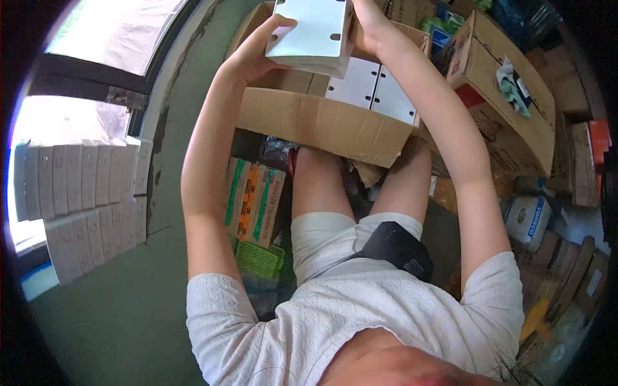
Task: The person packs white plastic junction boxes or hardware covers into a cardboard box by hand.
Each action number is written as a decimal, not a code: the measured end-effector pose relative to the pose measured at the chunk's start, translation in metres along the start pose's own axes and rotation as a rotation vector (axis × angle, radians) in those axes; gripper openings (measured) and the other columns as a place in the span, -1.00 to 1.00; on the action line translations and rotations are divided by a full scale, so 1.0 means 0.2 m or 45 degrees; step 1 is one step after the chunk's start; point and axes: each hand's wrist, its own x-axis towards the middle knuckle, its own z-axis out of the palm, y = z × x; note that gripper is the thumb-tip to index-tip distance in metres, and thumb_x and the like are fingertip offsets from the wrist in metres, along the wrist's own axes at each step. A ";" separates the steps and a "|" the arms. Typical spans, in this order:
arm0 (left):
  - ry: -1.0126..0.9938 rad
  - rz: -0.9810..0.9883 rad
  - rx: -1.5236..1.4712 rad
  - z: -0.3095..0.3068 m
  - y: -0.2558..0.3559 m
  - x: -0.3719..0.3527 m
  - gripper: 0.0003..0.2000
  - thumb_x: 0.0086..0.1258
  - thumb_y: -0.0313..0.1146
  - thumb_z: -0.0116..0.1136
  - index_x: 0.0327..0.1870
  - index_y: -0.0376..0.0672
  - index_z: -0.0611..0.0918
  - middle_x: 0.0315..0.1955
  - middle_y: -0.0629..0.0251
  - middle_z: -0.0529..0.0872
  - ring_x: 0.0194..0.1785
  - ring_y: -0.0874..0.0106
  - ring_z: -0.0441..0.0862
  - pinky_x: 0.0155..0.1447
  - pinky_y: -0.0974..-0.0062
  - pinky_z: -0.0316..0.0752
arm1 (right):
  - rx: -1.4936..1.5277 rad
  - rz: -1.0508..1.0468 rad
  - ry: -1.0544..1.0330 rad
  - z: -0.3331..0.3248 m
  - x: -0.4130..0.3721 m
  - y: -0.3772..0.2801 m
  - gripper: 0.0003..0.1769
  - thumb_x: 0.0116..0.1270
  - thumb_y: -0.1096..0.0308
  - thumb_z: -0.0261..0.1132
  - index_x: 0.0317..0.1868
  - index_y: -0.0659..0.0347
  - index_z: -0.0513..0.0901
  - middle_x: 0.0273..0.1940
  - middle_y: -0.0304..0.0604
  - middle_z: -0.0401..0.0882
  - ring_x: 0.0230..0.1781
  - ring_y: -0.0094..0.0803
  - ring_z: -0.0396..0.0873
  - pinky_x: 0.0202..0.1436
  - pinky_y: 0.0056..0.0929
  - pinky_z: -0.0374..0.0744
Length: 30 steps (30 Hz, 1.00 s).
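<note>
Between my two hands is a stack of white rectangular plates (309,29) with small dark slots near the edges, raised over an open cardboard box (315,119). My left hand (261,48) is closed on the left side of the stack, its thumb lying across the top face. At the opposite side my right hand (368,29) grips the stack, most of its fingers hidden behind it. Inside the box, below the held stack, lie more white slotted plates (354,83), side by side. The box's near flap hangs over my knees.
Rows of white boxes (77,180) stand by the window at left. A taped carton (254,202) and a green plastic basket (259,259) lie beside my leg. To the right are a large cardboard box (502,96), a white printed sack (529,219) and stacked cartons.
</note>
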 end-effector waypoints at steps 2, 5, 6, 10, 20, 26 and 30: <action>0.041 -0.080 0.133 -0.06 -0.03 0.16 -0.32 0.16 0.07 0.16 0.21 -0.28 0.45 -0.05 0.11 0.59 0.01 0.35 0.56 -0.01 0.33 0.49 | 0.221 0.133 -0.022 -0.08 0.20 0.08 -0.58 0.11 0.04 0.03 -0.20 0.16 0.54 -0.26 -0.06 0.57 -0.22 -0.19 0.54 -0.11 -0.23 0.54; 0.071 -0.224 0.262 -0.15 -0.07 0.36 -0.34 0.16 0.03 0.16 0.20 -0.26 0.45 -0.04 0.14 0.60 0.00 0.36 0.56 0.08 0.35 0.45 | 0.175 0.175 0.069 -0.23 0.52 0.29 -0.59 0.09 0.03 0.03 -0.23 0.17 0.54 -0.31 -0.11 0.55 -0.25 -0.22 0.50 -0.13 -0.27 0.51; 0.069 -0.303 0.247 -0.19 -0.10 0.41 -0.36 0.16 0.00 0.16 0.20 -0.26 0.46 -0.04 0.16 0.59 0.00 0.36 0.56 0.13 0.36 0.43 | 0.154 0.216 0.004 -0.26 0.62 0.37 -0.35 0.16 -0.17 0.05 0.03 0.22 0.52 -0.24 -0.10 0.53 -0.21 -0.20 0.47 -0.07 -0.20 0.47; -0.019 -0.436 0.331 -0.34 -0.29 0.58 -0.33 0.14 -0.03 0.15 0.22 -0.31 0.39 -0.02 0.08 0.53 0.05 0.26 0.50 0.18 0.33 0.36 | -0.204 0.287 -0.286 -0.39 0.77 0.51 -0.70 0.13 0.04 0.14 -0.33 0.09 0.44 -0.22 -0.18 0.37 -0.15 -0.36 0.30 0.06 -0.25 0.33; -0.396 -0.838 0.139 -0.56 -0.89 0.86 -0.55 0.20 -0.12 0.12 0.08 -0.13 0.50 -0.08 0.33 0.55 0.00 0.40 0.48 0.19 0.30 0.36 | -0.358 0.882 -0.630 -0.65 0.93 0.98 -0.70 0.15 0.09 0.10 -0.22 0.09 0.44 -0.27 -0.34 0.28 -0.40 -0.55 0.22 -0.29 -0.56 0.33; -0.398 -0.961 0.103 -0.51 -1.13 0.85 -0.62 0.12 -0.15 0.11 -0.05 -0.10 0.50 -0.07 0.30 0.48 0.05 0.33 0.38 0.16 0.15 0.31 | -0.760 1.051 -0.618 -0.66 0.91 1.07 -0.66 0.10 -0.07 0.14 -0.50 0.00 0.37 -0.55 -0.43 0.15 -0.61 -0.58 -0.03 -0.53 -0.50 0.08; -0.507 -1.021 0.239 -0.51 -1.24 0.90 -0.63 0.10 -0.18 0.09 -0.06 -0.09 0.47 -0.10 0.29 0.46 0.03 0.32 0.37 0.16 0.14 0.31 | -0.880 1.191 -0.721 -0.74 0.93 1.12 -0.67 0.08 -0.06 0.21 -0.42 0.01 0.47 -0.45 -0.34 0.34 -0.46 -0.52 0.23 -0.35 -0.45 0.31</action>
